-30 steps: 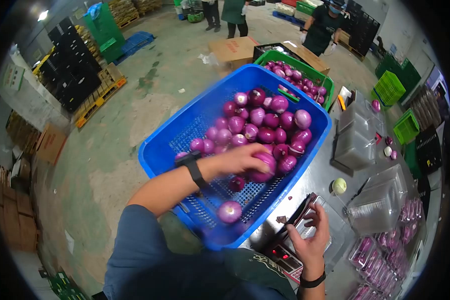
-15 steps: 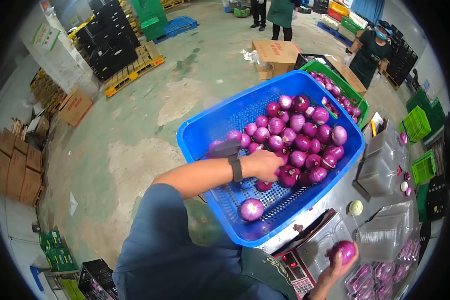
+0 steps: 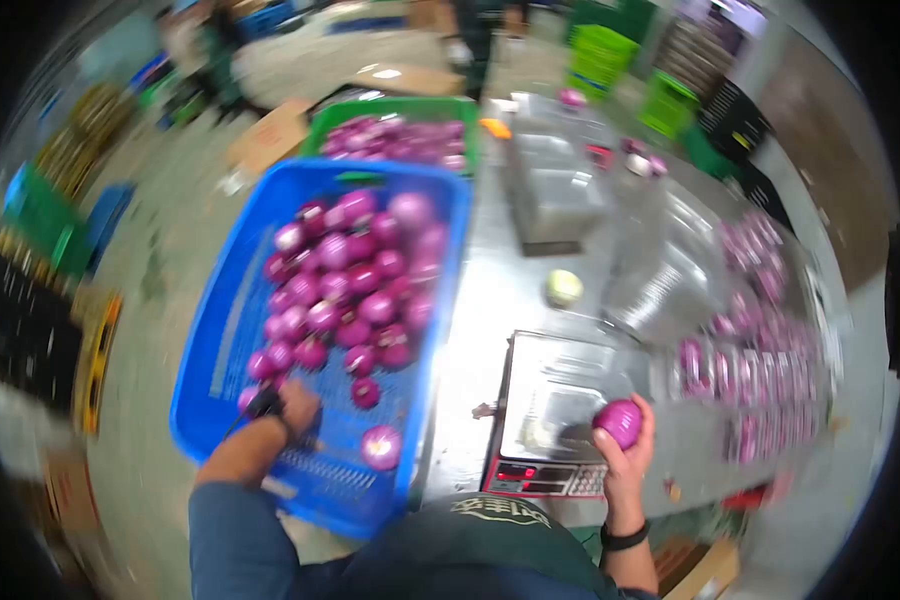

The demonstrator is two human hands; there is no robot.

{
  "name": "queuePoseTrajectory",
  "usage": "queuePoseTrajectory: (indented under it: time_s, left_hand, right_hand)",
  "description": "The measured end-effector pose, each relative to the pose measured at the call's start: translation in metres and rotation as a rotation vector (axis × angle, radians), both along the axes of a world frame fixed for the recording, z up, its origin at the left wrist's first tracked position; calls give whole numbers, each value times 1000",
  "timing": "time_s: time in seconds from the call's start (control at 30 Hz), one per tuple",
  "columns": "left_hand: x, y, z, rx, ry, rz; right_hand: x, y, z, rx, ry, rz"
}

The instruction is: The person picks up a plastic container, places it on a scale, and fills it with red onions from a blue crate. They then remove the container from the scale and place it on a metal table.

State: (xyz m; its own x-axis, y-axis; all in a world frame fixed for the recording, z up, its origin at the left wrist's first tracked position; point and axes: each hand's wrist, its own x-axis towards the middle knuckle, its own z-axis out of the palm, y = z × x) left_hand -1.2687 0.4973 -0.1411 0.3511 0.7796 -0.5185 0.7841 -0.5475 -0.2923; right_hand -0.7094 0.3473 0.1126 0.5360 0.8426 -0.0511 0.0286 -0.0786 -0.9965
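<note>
My right hand [image 3: 630, 455] is closed around a red onion [image 3: 618, 423], just over the right side of the digital scale [image 3: 515, 478]. A clear plastic tray [image 3: 570, 385] lies on the scale's plate. My left hand [image 3: 298, 408] is low inside the blue basket [image 3: 185, 400], close to the lower onions of the heap [image 3: 335, 285]. Motion blurs its fingers, and what they hold, if anything, does not show. Something dark [image 3: 264, 402] sits by that wrist. A single onion [image 3: 380, 447] lies apart on the basket floor, right of this hand.
Stacked clear trays [image 3: 560, 205] and a pale peeled bulb [image 3: 564, 288] stand on the metal table [image 3: 470, 330]. Packed onions [image 3: 760, 375] fill its right side. Behind the basket is a green crate [image 3: 470, 120] of onions. People [image 3: 210, 55] stand farther off.
My view has swung right, so the table and scale are now central. My left hand has drawn back from the heap towards the basket's near end. The right hand still holds its onion.
</note>
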Motion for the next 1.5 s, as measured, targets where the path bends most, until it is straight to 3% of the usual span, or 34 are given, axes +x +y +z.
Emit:
queuePoseTrajectory:
  time_s: [0.1,0.17,0.23,0.33,0.43,0.57,0.73,1.03,1.2,1.3,1.43,1.5]
  left_hand:
    - [-20,15,-7,51,-116,33]
    - [47,23,134,-190,-427,296]
    - [58,35,170,-488,-944,972]
    - [53,35,193,-720,-1846,1358]
    - [90,24,256,-1147,-2153,976]
    - [155,-18,295,-896,-2388,829]
    - [226,-62,315,-1080,-2326,535]
    - [330,-129,317,-801,-2068,681]
    - [393,-128,289,-361,-1822,399]
    - [421,-113,260,-53,-1625,148]
    - [437,-100,238,184,-1484,-22]
    - [441,-93,223,177,-1462,21]
  right_hand:
    - [17,-5,-8,-26,-36,-33]
    - [22,-5,-14,47,208,-52]
    - [29,-8,-12,63,399,-15]
    - [41,-10,-26,107,501,-4]
    - [48,-13,-25,151,518,4]
    - [56,-14,-31,191,422,8]
    - [58,-18,-15,131,362,127]
    - [78,-18,-7,41,-228,325]
    - [93,-17,-14,173,-680,326]
    - [96,-14,-14,155,-742,387]
    - [95,-3,-19,230,-900,372]
    - [94,6,-27,230,-986,355]
